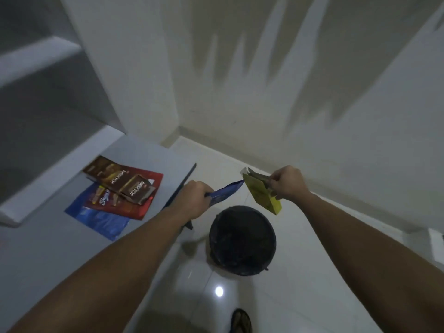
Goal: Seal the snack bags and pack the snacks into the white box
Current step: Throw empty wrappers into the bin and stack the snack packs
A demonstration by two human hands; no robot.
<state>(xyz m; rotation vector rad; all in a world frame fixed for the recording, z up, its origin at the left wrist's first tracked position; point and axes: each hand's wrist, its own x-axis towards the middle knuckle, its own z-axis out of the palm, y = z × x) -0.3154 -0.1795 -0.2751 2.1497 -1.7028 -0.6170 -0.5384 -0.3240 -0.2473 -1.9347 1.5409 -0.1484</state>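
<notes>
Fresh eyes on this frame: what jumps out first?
Two bare arms reach into the middle: the left hand grips a blue wrapper, and the right hand pinches a yellow packet, both above a black bucket on the pale tiled floor. At left, a pile of snack packs in brown, red and blue lies on the white table.

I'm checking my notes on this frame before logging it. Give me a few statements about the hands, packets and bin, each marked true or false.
1. The left hand grips a blue packet. True.
2. The right hand is empty. False: it holds a yellow packet.
3. A black bin stands on the floor below the hands. True.
4. The brown Nextar boxes lie in the bin. False: they lie on the table, on other packets.
</notes>
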